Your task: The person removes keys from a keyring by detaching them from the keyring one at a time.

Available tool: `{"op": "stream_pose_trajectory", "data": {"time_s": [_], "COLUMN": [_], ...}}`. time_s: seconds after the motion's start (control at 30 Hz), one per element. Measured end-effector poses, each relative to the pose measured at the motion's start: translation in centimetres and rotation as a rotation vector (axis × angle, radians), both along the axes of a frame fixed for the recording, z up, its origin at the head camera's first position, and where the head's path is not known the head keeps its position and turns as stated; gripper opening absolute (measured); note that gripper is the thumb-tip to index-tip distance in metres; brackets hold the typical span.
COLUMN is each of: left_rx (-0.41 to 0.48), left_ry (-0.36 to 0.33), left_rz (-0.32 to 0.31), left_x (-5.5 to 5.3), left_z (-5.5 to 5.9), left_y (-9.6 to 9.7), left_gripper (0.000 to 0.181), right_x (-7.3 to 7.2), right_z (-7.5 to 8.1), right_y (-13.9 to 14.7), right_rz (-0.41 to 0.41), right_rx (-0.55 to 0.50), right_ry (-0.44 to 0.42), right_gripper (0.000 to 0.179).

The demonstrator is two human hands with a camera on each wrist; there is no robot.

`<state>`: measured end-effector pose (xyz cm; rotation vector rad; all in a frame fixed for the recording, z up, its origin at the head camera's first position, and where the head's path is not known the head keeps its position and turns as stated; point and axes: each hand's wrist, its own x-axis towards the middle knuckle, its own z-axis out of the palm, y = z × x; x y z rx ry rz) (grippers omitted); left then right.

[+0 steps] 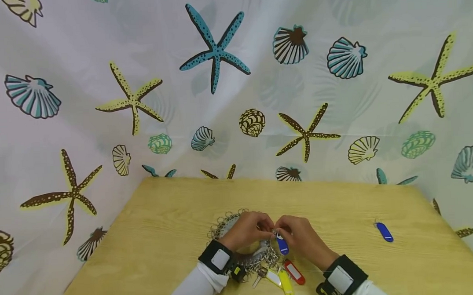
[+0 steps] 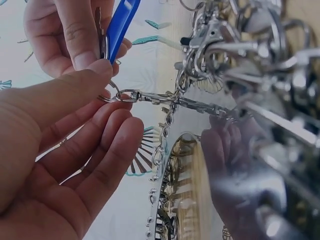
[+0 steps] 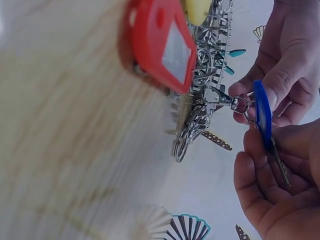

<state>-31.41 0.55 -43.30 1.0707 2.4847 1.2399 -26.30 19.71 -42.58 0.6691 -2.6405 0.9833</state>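
Note:
Both hands meet over a flat metal hoop [image 1: 227, 226] lined with swivel clasps and small rings. My left hand [image 1: 248, 230] pinches a split ring [image 2: 114, 89] between thumb and fingers. That ring links to a swivel clasp [image 2: 155, 97] at the hoop's edge. A blue key tag [image 1: 282, 244] hangs at the same ring, beside my right fingers. In the right wrist view, a key [image 3: 281, 167] lies against the fingers of my right hand [image 1: 304, 239], just below the blue tag. My right thumb and fingers grip the key and tag from the other side.
Near the hoop's front lie a red key tag [image 1: 294, 271], a yellow tag [image 1: 285, 284], a paler yellow tag [image 1: 274, 278] and a loose-hanging key [image 1: 259, 276]. Another blue tag [image 1: 384, 232] rests far right on the wooden table [image 1: 166, 256]. A shell-patterned curtain [image 1: 237, 160] stands behind.

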Motion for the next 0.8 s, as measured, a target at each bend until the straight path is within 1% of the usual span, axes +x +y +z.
{"op": "stream_pose_trajectory", "data": {"time_s": [0.13,0.2,0.27,0.47,0.63,0.8], "left_rx": [0.016,0.022,0.024,-0.012,-0.05,-0.051], "left_ry": [0.02,0.027,0.019,-0.063,-0.049,-0.074], "left_rz": [-0.009,-0.011,-0.009,-0.003,-0.039,-0.058], "left_x": [0.5,0.5,0.4,-0.1,-0.7,-1.2], "left_z": [-0.4,-0.5,-0.5,-0.3,-0.3,-0.3], "left_y": [0.0,0.1,0.1,0.1,0.0,0.0], "left_gripper": [0.013,0.014,0.014,0.015,0.016,0.014], "right_x": [0.4,0.4,0.3,0.0,-0.3,-0.6], "right_z": [-0.4,-0.4,-0.4,-0.5,-0.6,-0.5], "right_y": [0.1,0.2,0.3,0.6,0.7,0.7], "right_rz": [0.009,0.011,0.017,0.017,0.036,0.076], "right_rx": [-0.016,-0.024,-0.033,-0.047,-0.048,-0.045], "right_ry": [-0.029,-0.031,-0.028,-0.004,-0.008,0.006], "right_gripper": [0.009,0.01,0.011,0.013,0.013,0.013]}}
